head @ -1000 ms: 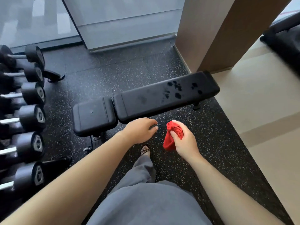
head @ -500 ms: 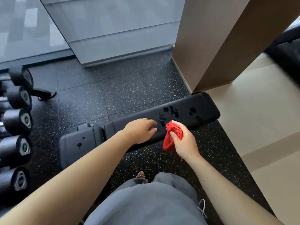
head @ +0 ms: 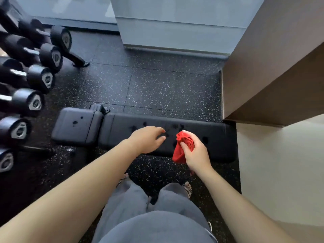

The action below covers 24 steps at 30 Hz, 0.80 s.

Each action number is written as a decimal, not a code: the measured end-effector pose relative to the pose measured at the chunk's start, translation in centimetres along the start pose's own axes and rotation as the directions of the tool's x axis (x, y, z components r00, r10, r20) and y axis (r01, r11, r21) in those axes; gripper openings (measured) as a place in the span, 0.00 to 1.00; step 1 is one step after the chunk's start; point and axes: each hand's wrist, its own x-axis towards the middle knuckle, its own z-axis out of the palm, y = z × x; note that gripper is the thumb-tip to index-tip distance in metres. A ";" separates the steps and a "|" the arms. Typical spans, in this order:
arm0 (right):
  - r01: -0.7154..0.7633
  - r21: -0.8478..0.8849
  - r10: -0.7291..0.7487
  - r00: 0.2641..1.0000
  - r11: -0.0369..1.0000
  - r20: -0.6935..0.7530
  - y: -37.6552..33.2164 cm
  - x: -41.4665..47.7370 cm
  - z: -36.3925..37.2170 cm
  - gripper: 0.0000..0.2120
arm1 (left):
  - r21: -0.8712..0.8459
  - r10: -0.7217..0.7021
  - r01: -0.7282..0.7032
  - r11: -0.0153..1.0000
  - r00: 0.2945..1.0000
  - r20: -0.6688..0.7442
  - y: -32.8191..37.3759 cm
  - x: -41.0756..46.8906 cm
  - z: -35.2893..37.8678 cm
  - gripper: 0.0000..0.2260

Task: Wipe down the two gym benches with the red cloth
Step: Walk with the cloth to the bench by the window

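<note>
A black padded gym bench (head: 122, 130) lies crosswise on the floor just in front of my feet, with dark wet spots on its long pad and on its short seat pad (head: 77, 127). My right hand (head: 196, 153) grips a bunched red cloth (head: 182, 149) above the near edge of the long pad. My left hand (head: 147, 139) hovers over the middle of the pad with its fingers loosely bent and nothing in it. Only one bench is in view.
A rack of black dumbbells (head: 35, 78) lines the left side. A brown wooden pillar (head: 273, 67) stands at the bench's right end, a grey wall panel (head: 175, 32) behind. Speckled black rubber floor (head: 157, 88) lies beyond the bench, pale flooring (head: 280, 163) to the right.
I have stepped closer, so the bench now lies level under both hands. The hands kept their pose, the right one still holding the cloth.
</note>
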 end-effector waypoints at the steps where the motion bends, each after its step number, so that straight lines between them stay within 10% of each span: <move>1: 0.014 -0.016 -0.014 1.000 1.000 0.027 0.7 0.4 -1.2 0.16 | -0.017 -0.028 0.028 0.999 1.000 -0.004 1.1 0.0 0.6 0.18; 24: 0.067 -0.077 -0.052 0.982 0.995 0.180 10.1 2.9 -13.8 0.16 | -0.154 -0.210 0.205 0.967 0.977 -0.018 13.6 4.4 7.5 0.19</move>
